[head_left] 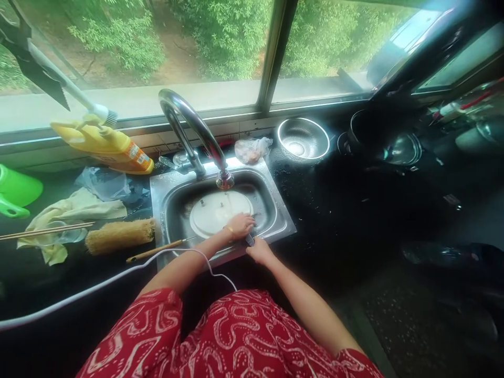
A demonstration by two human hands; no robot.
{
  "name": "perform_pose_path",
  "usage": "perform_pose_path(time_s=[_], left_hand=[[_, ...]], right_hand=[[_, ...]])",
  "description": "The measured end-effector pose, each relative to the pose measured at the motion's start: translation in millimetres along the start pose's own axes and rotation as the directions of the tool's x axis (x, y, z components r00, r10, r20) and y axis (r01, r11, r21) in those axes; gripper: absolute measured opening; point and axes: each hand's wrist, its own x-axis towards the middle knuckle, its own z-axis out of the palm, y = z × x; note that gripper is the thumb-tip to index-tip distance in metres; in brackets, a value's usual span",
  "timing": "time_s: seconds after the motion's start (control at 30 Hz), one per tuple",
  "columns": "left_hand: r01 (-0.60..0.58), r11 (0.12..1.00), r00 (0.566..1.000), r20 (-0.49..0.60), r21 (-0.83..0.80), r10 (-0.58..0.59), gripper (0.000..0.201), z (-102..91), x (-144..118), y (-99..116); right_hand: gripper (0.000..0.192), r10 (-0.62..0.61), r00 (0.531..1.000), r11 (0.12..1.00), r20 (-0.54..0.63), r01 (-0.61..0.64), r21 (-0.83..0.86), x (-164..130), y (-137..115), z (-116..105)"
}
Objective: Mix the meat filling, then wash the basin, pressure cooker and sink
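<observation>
My left hand (240, 226) is over the front right of the sink, palm down, its fingers bent over the far part of a slim grey utensil. My right hand (260, 251) is at the sink's front rim, closed around the near end of that grey utensil (250, 239). Its far end is hidden under my left hand, so its kind does not show. Behind my left hand, a white oval lid or board (214, 210) with small dark bits on it lies in the steel sink (281, 212). The curved tap (192, 118) hangs above it.
Left of the sink are a loofah (120, 236), a wooden-handled tool (157, 251), a pale cloth (79, 207), a yellow bottle (114, 147) and a green mug (19, 186). A white cable (98, 283) crosses my left forearm. Behind right stand a plastic bag (252, 150) and a colander (303, 139).
</observation>
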Motion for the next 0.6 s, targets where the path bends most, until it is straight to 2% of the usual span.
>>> perform_pose_path(time_s=[0.03,0.1,0.13,0.2,0.23,0.37,0.43,0.53,0.6], left_hand=[[-0.011,1.0,0.999,-0.047,-0.011,0.011,0.037,5.7,-16,1],[0.049,0.998,0.99,-0.128,-0.043,-0.054,0.04,10.9,-40,0],[0.072,0.996,0.984,-0.16,-0.054,-0.079,0.039,10.0,-45,0],[0.103,0.994,0.978,-0.179,-0.048,-0.11,0.034,2.3,-39,1],[0.128,0.991,0.98,-0.153,-0.028,-0.131,0.031,-4.1,-29,3],[0.247,0.961,0.962,0.084,0.125,-0.258,0.027,-34.5,17,6],[0.278,0.945,0.947,0.117,0.175,-0.3,0.032,-43.5,22,1],[0.407,0.895,0.907,0.032,0.181,-0.419,0.04,-41.0,-6,-11],[0.433,0.889,0.9,-0.019,0.148,-0.435,0.04,-32.7,-32,-17]], right_hand=[[0.025,-0.002,1.0,1.0,0.006,0.002,0.011,1,1,0],[0.026,-0.013,1.0,0.999,0.022,0.012,0.031,2,1,0],[0.026,-0.013,0.999,0.999,0.03,0.012,0.036,2,1,0],[0.026,-0.008,0.999,0.999,0.037,0.007,0.034,2,0,0],[0.025,-0.003,0.999,1.0,0.037,0.002,0.03,2,0,0],[0.021,0.0,1.0,1.0,0.024,0.0,0.009,4,3,-6],[0.02,-0.007,1.0,1.0,0.019,0.007,0.004,5,5,-9],[0.021,-0.004,1.0,1.0,0.028,0.004,0.01,6,7,-13],[0.022,0.005,0.999,1.0,0.041,-0.005,0.016,6,7,-14]])
